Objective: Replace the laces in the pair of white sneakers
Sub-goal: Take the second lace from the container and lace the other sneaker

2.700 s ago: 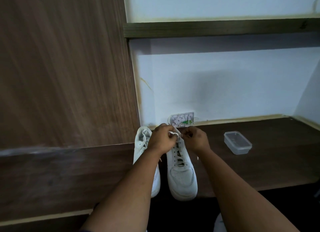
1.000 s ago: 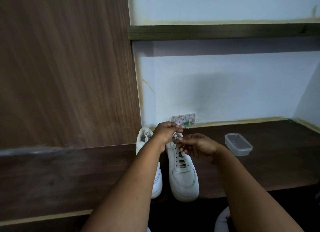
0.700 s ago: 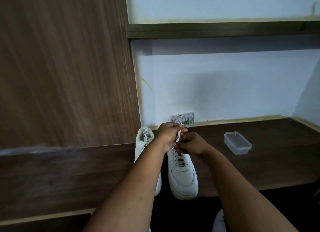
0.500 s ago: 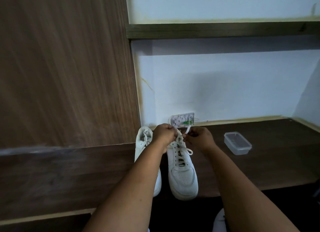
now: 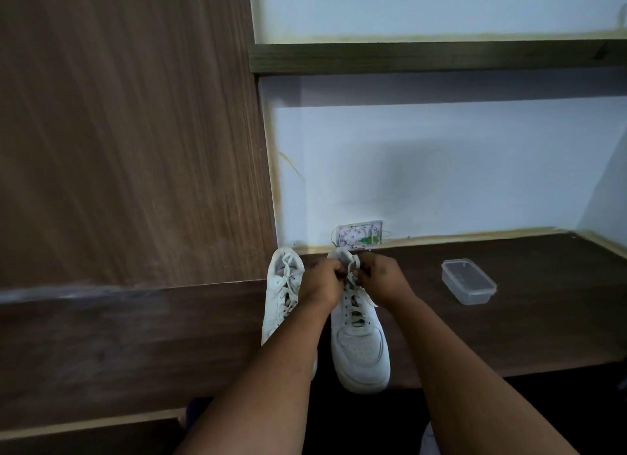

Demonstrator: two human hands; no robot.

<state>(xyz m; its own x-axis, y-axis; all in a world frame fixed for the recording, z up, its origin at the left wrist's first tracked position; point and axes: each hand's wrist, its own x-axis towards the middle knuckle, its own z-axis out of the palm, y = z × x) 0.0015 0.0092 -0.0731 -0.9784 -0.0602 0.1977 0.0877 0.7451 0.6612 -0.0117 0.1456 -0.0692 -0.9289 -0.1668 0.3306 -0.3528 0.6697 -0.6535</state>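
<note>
Head view. Pair of white low-top leather-look sneakers, toes toward the viewer, side by side on dark wood-grain bench (image 5: 509, 325): left sneaker (image 5: 283, 295) at 9 o'clock of right sneaker (image 5: 359, 346), nearly touching. Flat white woven lace (image 5: 353, 276) crossed through the right sneaker's eyelets, ends gathered at the collar. Left hand (image 5: 322, 280) and right hand (image 5: 381, 278) close together over the tongue, each grip curled and pinching a lace end; exact finger placement not discernible. Lace judged light, limp, slightly slippery: best held near the tips, kept taut. Sneaker judged light, with firm sole, soft upper. Clear rectangular plastic lidded container (image 5: 468, 281) at 3 o'clock, well apart. Small white wall plate with green mark (image 5: 360, 234) at 12 o'clock.
</note>
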